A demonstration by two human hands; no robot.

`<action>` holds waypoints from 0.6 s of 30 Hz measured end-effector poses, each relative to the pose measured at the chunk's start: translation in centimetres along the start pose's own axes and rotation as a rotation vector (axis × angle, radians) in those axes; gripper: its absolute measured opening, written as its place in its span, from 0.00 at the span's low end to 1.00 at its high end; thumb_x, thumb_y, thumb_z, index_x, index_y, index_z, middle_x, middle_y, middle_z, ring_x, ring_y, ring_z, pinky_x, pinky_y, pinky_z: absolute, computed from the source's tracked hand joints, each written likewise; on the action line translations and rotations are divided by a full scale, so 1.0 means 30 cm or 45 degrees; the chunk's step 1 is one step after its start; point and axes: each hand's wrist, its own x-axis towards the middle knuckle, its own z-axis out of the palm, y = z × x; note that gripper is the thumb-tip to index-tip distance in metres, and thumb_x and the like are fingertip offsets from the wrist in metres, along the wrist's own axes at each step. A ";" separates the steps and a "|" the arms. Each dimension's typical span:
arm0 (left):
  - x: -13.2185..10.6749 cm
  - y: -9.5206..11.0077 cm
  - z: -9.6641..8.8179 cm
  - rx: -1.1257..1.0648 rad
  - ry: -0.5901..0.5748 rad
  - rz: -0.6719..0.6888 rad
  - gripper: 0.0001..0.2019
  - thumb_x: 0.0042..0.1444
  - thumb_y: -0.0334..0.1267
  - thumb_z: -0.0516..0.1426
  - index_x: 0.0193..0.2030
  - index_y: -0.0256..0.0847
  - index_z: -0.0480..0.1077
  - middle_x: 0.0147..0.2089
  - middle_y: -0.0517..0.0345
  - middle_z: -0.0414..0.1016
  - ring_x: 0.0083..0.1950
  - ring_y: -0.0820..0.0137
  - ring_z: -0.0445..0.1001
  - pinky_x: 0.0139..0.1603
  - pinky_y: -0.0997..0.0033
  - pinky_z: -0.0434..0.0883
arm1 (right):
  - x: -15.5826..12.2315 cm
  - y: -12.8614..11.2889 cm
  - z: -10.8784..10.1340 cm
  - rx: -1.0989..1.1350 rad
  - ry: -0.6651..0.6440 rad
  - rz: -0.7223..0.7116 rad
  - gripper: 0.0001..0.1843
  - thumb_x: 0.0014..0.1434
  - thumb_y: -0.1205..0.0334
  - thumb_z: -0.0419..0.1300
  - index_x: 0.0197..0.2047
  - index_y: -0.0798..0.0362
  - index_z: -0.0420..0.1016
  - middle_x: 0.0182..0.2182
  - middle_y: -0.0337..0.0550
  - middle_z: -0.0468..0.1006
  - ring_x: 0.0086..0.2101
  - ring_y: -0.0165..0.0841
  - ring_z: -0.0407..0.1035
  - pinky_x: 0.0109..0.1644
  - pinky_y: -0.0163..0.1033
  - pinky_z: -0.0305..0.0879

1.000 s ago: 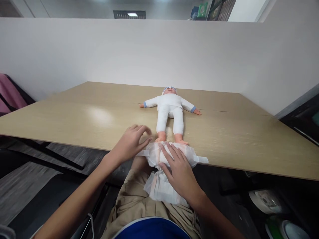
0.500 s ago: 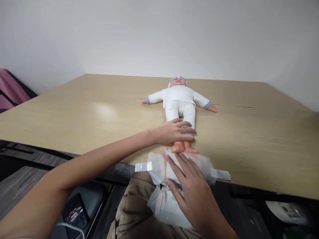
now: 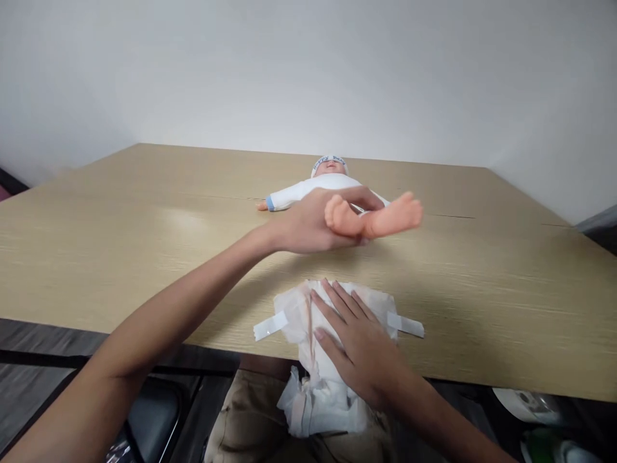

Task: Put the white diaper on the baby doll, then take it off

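Observation:
A baby doll (image 3: 289, 194) in white clothes with blue cuffs and a printed headband lies on its back on the table. My left hand (image 3: 318, 222) is closed round the doll's ankles and holds both feet (image 3: 376, 217) up off the tabletop. Below the feet an unfolded white diaper (image 3: 318, 392) rests partly on the table edge, its lower half hanging over my lap. Its two side tapes (image 3: 270, 326) are spread outward. With fingers extended, my right hand (image 3: 359, 347) lies flat on the diaper. The doll's legs are mostly hidden behind my left hand.
The wooden table (image 3: 120, 257) reaches back to a plain wall (image 3: 308, 77). Under its front edge at the left is a dark chair seat (image 3: 154, 411). A round white object (image 3: 525, 405) stands low at the right.
My left hand has closed round the doll's ankles and lifted its legs. The diaper has shifted farther onto the table, with my right hand still flat on it.

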 end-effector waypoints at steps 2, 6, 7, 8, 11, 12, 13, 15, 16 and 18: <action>0.033 0.008 -0.036 -0.046 -0.004 -0.015 0.18 0.61 0.37 0.69 0.58 0.42 0.78 0.56 0.52 0.86 0.57 0.55 0.84 0.58 0.54 0.80 | 0.041 0.031 -0.007 0.015 -0.021 -0.008 0.33 0.81 0.51 0.50 0.85 0.43 0.56 0.83 0.45 0.53 0.82 0.46 0.46 0.84 0.67 0.51; 0.069 0.010 -0.086 -0.051 0.047 -0.003 0.13 0.62 0.39 0.71 0.51 0.43 0.80 0.55 0.55 0.85 0.60 0.51 0.83 0.60 0.50 0.80 | 0.127 0.085 -0.010 -0.004 -0.034 -0.014 0.33 0.82 0.50 0.50 0.85 0.43 0.56 0.84 0.44 0.53 0.82 0.45 0.44 0.85 0.65 0.48; 0.071 0.009 -0.096 -0.052 0.065 -0.008 0.13 0.62 0.40 0.71 0.52 0.44 0.80 0.55 0.56 0.84 0.61 0.52 0.83 0.61 0.50 0.80 | 0.154 0.100 -0.009 -0.019 -0.032 -0.013 0.33 0.82 0.50 0.50 0.85 0.44 0.57 0.84 0.45 0.53 0.82 0.45 0.44 0.85 0.64 0.48; 0.072 0.009 -0.105 -0.054 0.084 -0.014 0.13 0.63 0.40 0.71 0.53 0.45 0.80 0.55 0.57 0.83 0.61 0.53 0.83 0.61 0.51 0.79 | 0.185 0.118 -0.007 -0.036 -0.023 -0.014 0.33 0.82 0.50 0.50 0.85 0.44 0.57 0.84 0.45 0.54 0.82 0.45 0.45 0.85 0.64 0.48; 0.066 0.008 -0.126 -0.042 0.127 -0.039 0.15 0.64 0.43 0.72 0.55 0.45 0.80 0.56 0.56 0.82 0.62 0.53 0.83 0.63 0.51 0.78 | 0.296 0.187 0.001 -0.078 0.025 -0.045 0.34 0.82 0.49 0.49 0.84 0.49 0.58 0.83 0.50 0.56 0.81 0.48 0.48 0.85 0.65 0.46; 0.064 0.009 -0.131 -0.028 0.137 -0.052 0.16 0.64 0.43 0.72 0.56 0.44 0.79 0.57 0.55 0.82 0.63 0.52 0.83 0.64 0.50 0.77 | 0.340 0.215 0.004 -0.083 0.039 -0.063 0.34 0.82 0.49 0.48 0.84 0.51 0.57 0.83 0.52 0.56 0.81 0.49 0.49 0.84 0.65 0.47; 0.062 0.010 -0.134 -0.011 0.143 -0.068 0.17 0.65 0.44 0.72 0.56 0.43 0.79 0.58 0.54 0.82 0.64 0.50 0.82 0.65 0.48 0.77 | 0.385 0.244 0.004 -0.083 0.050 -0.082 0.34 0.82 0.50 0.48 0.84 0.52 0.57 0.83 0.54 0.56 0.81 0.50 0.49 0.84 0.66 0.47; 0.059 0.012 -0.139 0.019 0.141 -0.087 0.18 0.65 0.46 0.71 0.56 0.41 0.78 0.59 0.52 0.82 0.65 0.47 0.81 0.66 0.45 0.75 | 0.475 0.300 0.000 -0.044 0.058 -0.109 0.34 0.80 0.52 0.50 0.83 0.55 0.59 0.83 0.55 0.56 0.81 0.53 0.48 0.84 0.68 0.46; 0.058 0.012 -0.140 0.025 0.142 -0.085 0.18 0.65 0.47 0.71 0.56 0.41 0.78 0.58 0.52 0.82 0.65 0.48 0.81 0.66 0.45 0.75 | 0.519 0.325 -0.006 0.007 0.060 -0.111 0.33 0.80 0.52 0.52 0.82 0.55 0.61 0.82 0.55 0.57 0.80 0.55 0.49 0.84 0.69 0.45; 0.058 0.012 -0.140 0.027 0.147 -0.068 0.18 0.66 0.45 0.71 0.57 0.42 0.77 0.58 0.54 0.83 0.64 0.52 0.81 0.66 0.50 0.75 | 0.598 0.364 -0.027 0.127 0.074 -0.092 0.31 0.79 0.52 0.53 0.78 0.56 0.67 0.80 0.55 0.63 0.79 0.58 0.53 0.83 0.70 0.47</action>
